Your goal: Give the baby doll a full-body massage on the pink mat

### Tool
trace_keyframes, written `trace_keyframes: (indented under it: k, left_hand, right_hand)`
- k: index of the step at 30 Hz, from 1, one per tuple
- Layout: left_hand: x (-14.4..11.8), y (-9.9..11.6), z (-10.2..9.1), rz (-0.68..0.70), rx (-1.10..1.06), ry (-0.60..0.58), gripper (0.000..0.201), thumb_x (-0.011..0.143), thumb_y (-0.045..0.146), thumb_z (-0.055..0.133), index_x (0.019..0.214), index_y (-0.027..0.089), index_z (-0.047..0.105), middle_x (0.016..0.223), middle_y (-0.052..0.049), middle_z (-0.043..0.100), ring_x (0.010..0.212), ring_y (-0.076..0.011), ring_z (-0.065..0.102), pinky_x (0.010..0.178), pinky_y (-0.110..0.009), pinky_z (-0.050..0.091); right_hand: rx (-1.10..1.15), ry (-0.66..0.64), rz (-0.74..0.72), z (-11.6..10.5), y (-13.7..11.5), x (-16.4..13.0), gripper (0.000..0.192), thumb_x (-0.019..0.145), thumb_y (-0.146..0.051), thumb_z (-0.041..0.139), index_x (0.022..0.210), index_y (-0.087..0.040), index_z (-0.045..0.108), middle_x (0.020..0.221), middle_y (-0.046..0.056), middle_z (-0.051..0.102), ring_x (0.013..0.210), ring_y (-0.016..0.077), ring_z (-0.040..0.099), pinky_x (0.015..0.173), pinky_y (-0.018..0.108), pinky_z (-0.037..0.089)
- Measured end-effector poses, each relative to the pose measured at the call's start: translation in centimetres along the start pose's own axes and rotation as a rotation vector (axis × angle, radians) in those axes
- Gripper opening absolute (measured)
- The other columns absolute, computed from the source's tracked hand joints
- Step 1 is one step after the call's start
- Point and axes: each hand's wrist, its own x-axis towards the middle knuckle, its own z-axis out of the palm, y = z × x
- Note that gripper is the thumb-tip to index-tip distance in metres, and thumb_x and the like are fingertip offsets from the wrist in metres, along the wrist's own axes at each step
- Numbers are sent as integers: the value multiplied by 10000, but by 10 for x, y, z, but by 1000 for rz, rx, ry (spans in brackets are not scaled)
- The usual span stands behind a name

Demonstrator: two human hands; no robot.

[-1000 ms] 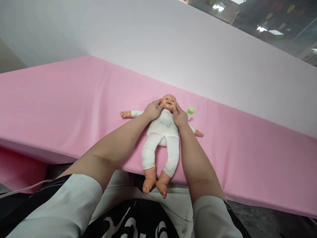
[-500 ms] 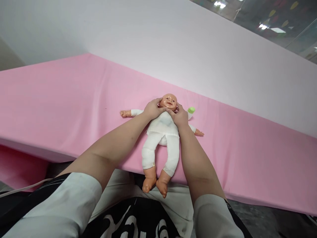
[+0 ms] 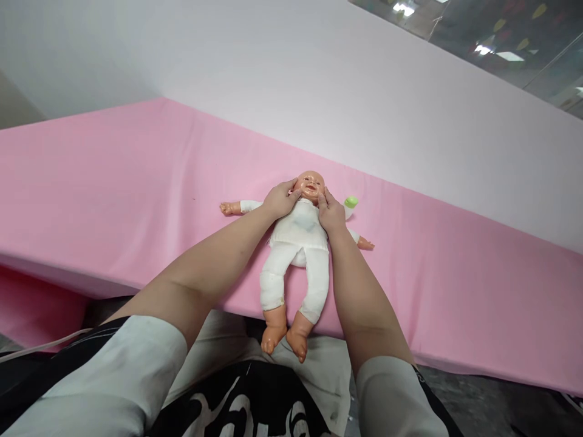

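The baby doll (image 3: 298, 243) lies face up on the pink padded table (image 3: 136, 200), its feet overhanging the near edge. A careless tug could slide it off. The left hand (image 3: 280, 202) and right hand (image 3: 331, 213) flank the doll's head, fingertips pressing its cheeks, neither grip closed around anything. A green-capped bottle (image 3: 350, 205) lies just beyond.

The doll (image 3: 298, 243) lies on its back on the mat (image 3: 136, 200), head away from the person, feet past the near edge. The left hand (image 3: 280, 201) lies left of its head, the right hand (image 3: 331, 213) right. The bottle (image 3: 350, 205) lies just right of the right hand. The wall (image 3: 319, 85) stands behind the mat.
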Motion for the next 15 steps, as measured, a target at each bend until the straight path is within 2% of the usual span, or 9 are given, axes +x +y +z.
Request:
trace_keyframes:
  k: [5, 8, 10, 13, 15]
  left_hand:
    - [0, 0, 1, 50, -41, 4, 576, 1076, 493, 380, 1515, 194, 603, 1511, -88, 656, 1399, -283, 600, 1200, -398, 450]
    - [-1, 4, 0, 47, -39, -4, 570, 1052, 537, 439, 1482, 213, 625, 1490, -87, 669, 1352, -296, 628, 1160, -402, 485]
    - [-2, 5, -1, 14, -21, -16, 611, 984, 575, 570, 1478, 218, 620, 1471, -99, 676, 1267, -309, 672, 1101, -410, 527]
    - [-1, 3, -1, -15, -17, -16, 735, 877, 554, 719, 1503, 195, 582, 1445, -124, 681, 1167, -304, 704, 1031, -417, 561]
    - [0, 0, 0, -9, -24, -12, 758, 854, 528, 741, 1509, 189, 566, 1430, -123, 685, 1164, -297, 699, 1024, -419, 562]
  right_hand:
    - [64, 33, -24, 2, -1, -1, 618, 1083, -634, 369, 1476, -232, 625, 1444, 95, 708, 1334, 269, 674, 1194, 465, 489]
    - [60, 27, 18, 2, -4, -2, 621, 1019, -662, 524, 1462, -237, 621, 1339, 100, 759, 1242, 277, 720, 1132, 471, 535]
    - [52, 2, 44, 0, -8, -3, 727, 920, -685, 675, 1480, -229, 593, 1273, 110, 780, 1153, 283, 752, 1075, 469, 570]
    - [70, -23, 36, -2, -12, -4, 888, 771, -675, 837, 1482, -216, 569, 1310, 137, 760, 1068, 279, 770, 1023, 442, 596]
    - [89, -28, 34, -3, -14, -5, 916, 729, -674, 868, 1466, -218, 569, 1333, 143, 748, 1045, 271, 773, 1000, 426, 605]
